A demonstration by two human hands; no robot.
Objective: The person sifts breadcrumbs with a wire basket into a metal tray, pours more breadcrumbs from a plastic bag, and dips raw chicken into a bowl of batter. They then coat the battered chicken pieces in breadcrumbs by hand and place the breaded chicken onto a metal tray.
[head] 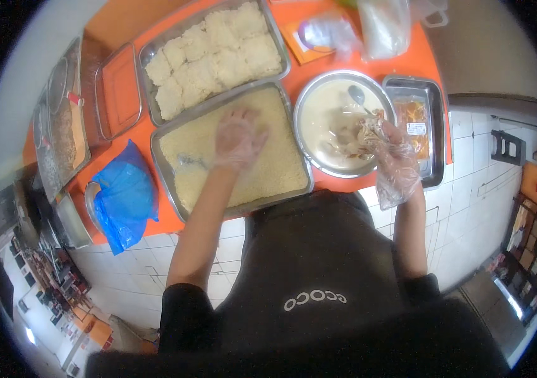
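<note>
My left hand [238, 137], in a clear plastic glove, lies over a metal tray of pale yellow crumbs [268, 175], its fingers spread and nothing seen in it. Over the right side of a round metal bowl [298, 111] of creamy batter, my gloved right hand [389, 146] grips a batter-coated piece of food [367, 137], perhaps meat. A metal spoon [357, 94] rests in the batter. Behind the crumb tray, a second metal tray [147, 56] holds several flat crumb-coated pieces [216, 56] laid side by side.
A blue plastic bag [127, 193] covers a bowl at the left, near an empty glass dish [120, 92]. Right of the batter bowl, a metal tray [433, 137] holds a labelled, wrapped orange-coloured package [412, 118]. Clear plastic bags [384, 28] stand at the back of the orange table [292, 90].
</note>
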